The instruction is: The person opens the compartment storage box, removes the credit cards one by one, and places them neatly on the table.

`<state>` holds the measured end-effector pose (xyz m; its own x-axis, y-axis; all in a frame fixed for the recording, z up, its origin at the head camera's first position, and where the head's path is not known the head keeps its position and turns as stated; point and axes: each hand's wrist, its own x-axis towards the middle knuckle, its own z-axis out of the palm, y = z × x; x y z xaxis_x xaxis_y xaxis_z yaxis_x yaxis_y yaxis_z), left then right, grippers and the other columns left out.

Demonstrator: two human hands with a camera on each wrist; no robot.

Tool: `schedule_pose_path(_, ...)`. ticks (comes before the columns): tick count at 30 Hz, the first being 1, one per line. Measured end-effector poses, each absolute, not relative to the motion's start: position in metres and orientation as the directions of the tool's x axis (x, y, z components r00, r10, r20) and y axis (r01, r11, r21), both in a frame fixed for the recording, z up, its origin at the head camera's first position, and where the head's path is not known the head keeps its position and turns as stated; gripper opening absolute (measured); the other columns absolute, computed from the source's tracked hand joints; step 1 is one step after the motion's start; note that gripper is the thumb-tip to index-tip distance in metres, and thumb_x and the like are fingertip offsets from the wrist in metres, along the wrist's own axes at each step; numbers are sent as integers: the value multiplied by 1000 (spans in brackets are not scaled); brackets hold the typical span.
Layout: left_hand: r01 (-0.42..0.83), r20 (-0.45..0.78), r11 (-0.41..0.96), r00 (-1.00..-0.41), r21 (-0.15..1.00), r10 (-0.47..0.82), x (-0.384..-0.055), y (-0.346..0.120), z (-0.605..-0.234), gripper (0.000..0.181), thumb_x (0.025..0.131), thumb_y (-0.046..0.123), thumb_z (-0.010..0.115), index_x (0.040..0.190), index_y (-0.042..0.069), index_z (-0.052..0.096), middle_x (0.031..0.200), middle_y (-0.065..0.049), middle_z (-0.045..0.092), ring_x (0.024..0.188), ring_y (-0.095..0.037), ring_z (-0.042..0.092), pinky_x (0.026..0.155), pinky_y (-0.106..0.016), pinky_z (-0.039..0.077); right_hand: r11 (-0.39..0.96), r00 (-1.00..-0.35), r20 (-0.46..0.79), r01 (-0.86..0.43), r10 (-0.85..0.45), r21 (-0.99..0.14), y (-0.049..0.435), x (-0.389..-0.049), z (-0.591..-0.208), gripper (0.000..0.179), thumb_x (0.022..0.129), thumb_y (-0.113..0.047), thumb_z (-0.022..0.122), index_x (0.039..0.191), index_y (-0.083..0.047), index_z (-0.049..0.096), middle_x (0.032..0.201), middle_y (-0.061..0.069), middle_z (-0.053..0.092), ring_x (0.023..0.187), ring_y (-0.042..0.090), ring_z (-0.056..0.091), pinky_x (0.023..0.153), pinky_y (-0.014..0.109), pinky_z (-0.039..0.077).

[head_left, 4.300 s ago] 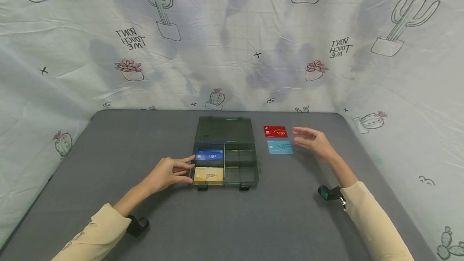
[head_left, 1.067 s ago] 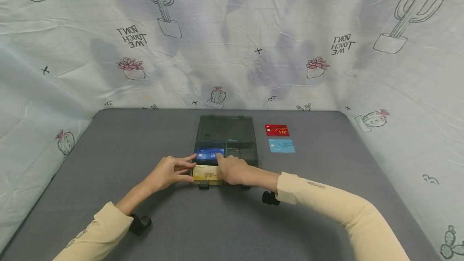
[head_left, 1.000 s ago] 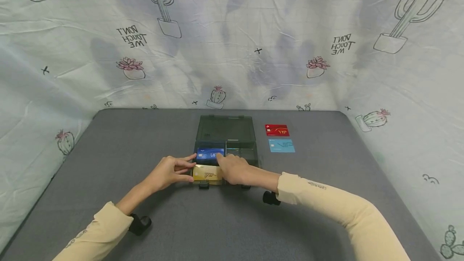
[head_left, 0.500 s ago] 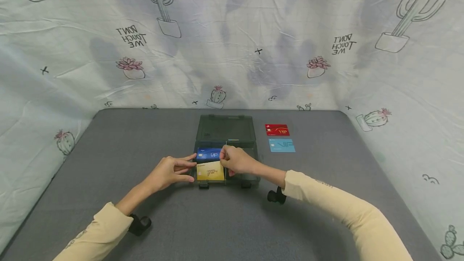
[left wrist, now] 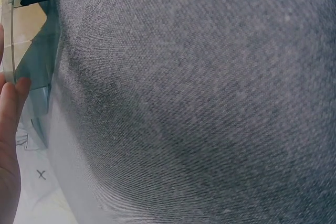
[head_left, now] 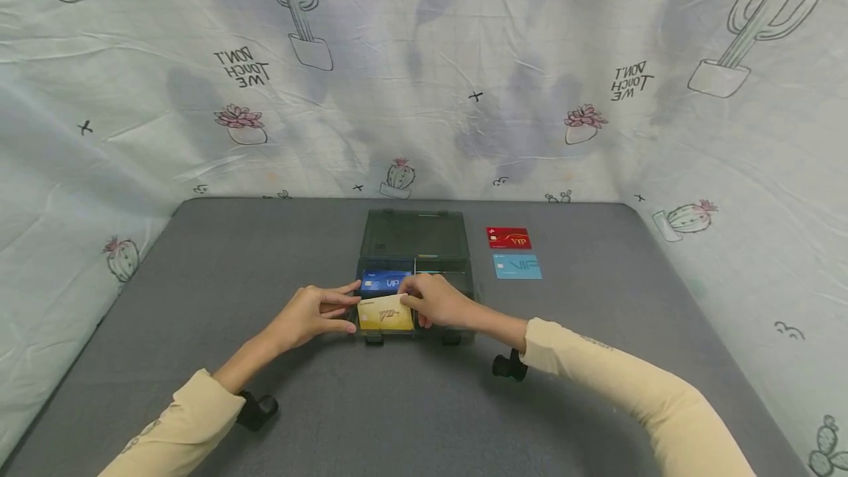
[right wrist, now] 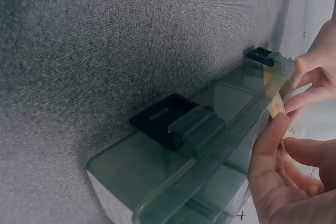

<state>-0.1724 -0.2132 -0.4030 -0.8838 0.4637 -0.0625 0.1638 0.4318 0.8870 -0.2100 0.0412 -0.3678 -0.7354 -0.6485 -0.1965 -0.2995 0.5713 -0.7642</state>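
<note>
Pinched in the right hand (head_left: 440, 302), as far as I can make out from my station, is the far right corner of the gold card (head_left: 384, 314), so I take this grip as clamped, thumb on top. The card sits at the near left compartment of the box (right wrist: 136, 169), its right end a little raised; whether its near edge rests on the bottom, I cannot tell. Its long axis runs side to side, and nearly all of it lies to the left of my right grip. That relation is what I judge any move turns on: the right hand is the nearer one, since it has the corner, while the left hand (head_left: 310, 319) sits just beyond the opposite short edge, fingers extended, spread and steadying the box's left wall. Just beyond the gold card, I see the blue card (head_left: 379, 280) in the far left compartment. Behind stands the lid (head_left: 414, 235), open and leaning away. Outward to the right, the red card (head_left: 509, 238) and light blue card (head_left: 517, 266) lie flat on the grey surface (head_left: 424, 403).
</note>
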Motion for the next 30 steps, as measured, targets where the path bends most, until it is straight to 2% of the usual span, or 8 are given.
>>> schedule_pose_path(3, 154, -67, 428, -887, 891, 457, -172, -213, -403, 54, 76, 11, 79, 122, -12, 60, 143, -23, 41, 116, -34, 57, 89, -30, 53, 554, -740, -181, -294, -647, -779, 44, -211, -369, 17, 98, -3, 53, 113, 2, 60, 70, 7, 65, 47, 12, 57, 46, 24, 54)
schedule_pose_path(6, 143, -71, 420, -887, 896, 455, -172, -213, -403, 55, 76, 11, 79, 122, -13, 59, 143, -23, 41, 116, -34, 56, 90, -31, 53, 524, -739, -146, -309, -657, -794, 47, -212, -371, 18, 97, -3, 55, 111, 3, 64, 74, 8, 66, 53, 16, 62, 51, 25, 55)
schedule_pose_path(9, 141, -70, 410, -886, 901, 459, -172, -213, -404, 55, 77, 11, 79, 122, -14, 59, 143, -24, 41, 117, -35, 56, 90, -31, 52, 514, -734, -129, -326, -666, -794, 50, -212, -372, 20, 91, -8, 65, 107, 3, 69, 79, 7, 69, 62, 17, 65, 55, 21, 55)
schedule_pose_path(13, 145, -64, 401, -884, 904, 463, -171, -214, -404, 55, 77, 10, 79, 122, -14, 58, 143, -24, 41, 117, -35, 55, 91, -31, 52, 534, -743, -138, -326, -655, -780, 52, -211, -373, 39, 80, -15, 80, 112, 3, 68, 86, 6, 71, 70, 10, 64, 61, 16, 54)
schedule_pose_path(18, 146, -67, 406, -883, 902, 465, -171, -214, -404, 56, 77, 11, 79, 122, -14, 58, 143, -24, 40, 117, -35, 55, 91, -30, 52, 570, -763, -173, -290, -622, -769, 56, -209, -369, 54, 72, -10, 85, 120, 4, 65, 93, 10, 72, 71, 10, 67, 65, 19, 57)
schedule_pose_path(24, 162, -55, 421, -888, 893, 457, -169, -215, -402, 53, 77, 11, 78, 120, -14, 59, 142, -26, 41, 115, -36, 56, 90, -32, 53, 605, -782, -183, -287, -595, -743, 66, -209, -369, 54, 69, -8, 87, 118, 2, 67, 85, 5, 68, 64, 8, 58, 59, 16, 54)
schedule_pose_path(27, 166, -50, 423, -889, 891, 455, -169, -215, -401, 52, 77, 10, 78, 120, -14, 59, 141, -26, 42, 115, -36, 57, 89, -32, 53, 569, -790, -179, -245, -586, -785, 72, -211, -371, 52, 69, -4, 86, 117, 3, 67, 80, 3, 65, 63, 9, 55, 58, 16, 51)
schedule_pose_path(30, 160, -56, 424, -890, 891, 452, -169, -215, -401, 52, 77, 9, 78, 120, -14, 60, 142, -26, 42, 115, -35, 57, 89, -32, 53, 502, -797, -191, -157, -573, -851, 80, -212, -371, 50, 70, 0, 84, 117, 5, 66, 83, 6, 68, 68, 12, 62, 64, 20, 56)
